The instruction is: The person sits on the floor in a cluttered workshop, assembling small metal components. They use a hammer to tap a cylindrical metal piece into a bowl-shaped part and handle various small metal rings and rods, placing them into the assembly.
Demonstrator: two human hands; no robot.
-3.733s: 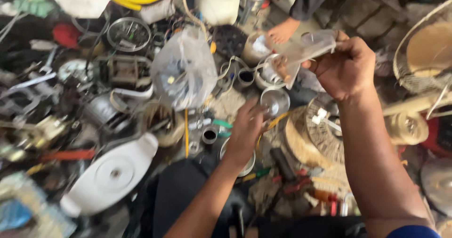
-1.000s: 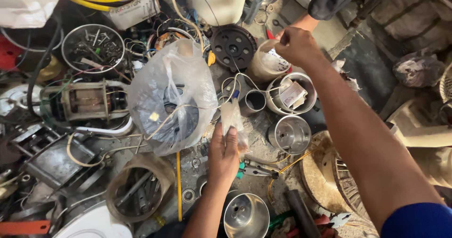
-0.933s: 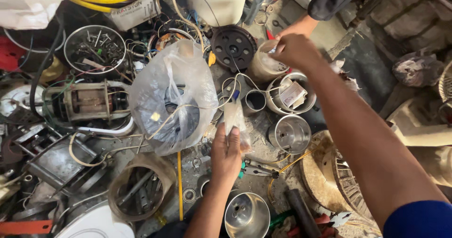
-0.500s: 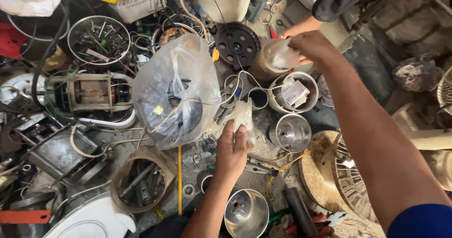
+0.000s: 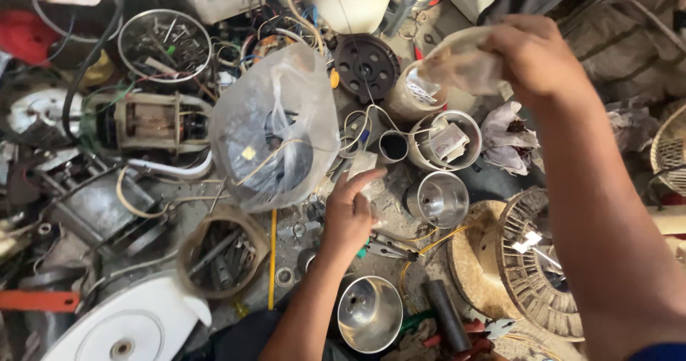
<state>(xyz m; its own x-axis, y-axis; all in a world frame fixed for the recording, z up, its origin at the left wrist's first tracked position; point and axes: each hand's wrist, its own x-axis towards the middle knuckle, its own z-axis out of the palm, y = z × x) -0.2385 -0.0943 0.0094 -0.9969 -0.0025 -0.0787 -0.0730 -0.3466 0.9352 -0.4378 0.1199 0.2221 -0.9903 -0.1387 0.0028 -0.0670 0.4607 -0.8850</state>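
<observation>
Left hand [image 5: 350, 214] pinches crumpled clear packet [image 5: 362, 167]; right hand [image 5: 536, 57] grips another (possibly plastic).

Bare forearms; blue sleeve edge [image 5: 661, 350] at right

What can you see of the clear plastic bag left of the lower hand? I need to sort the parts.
The clear plastic bag is thin, crinkled and see-through, bulging upward to a gathered top. Inside shows a dark round part with pale wire loops. It sits on the cluttered floor between a motor and the left hand, whose fingertips are close to its lower right edge; contact is unclear.
</observation>
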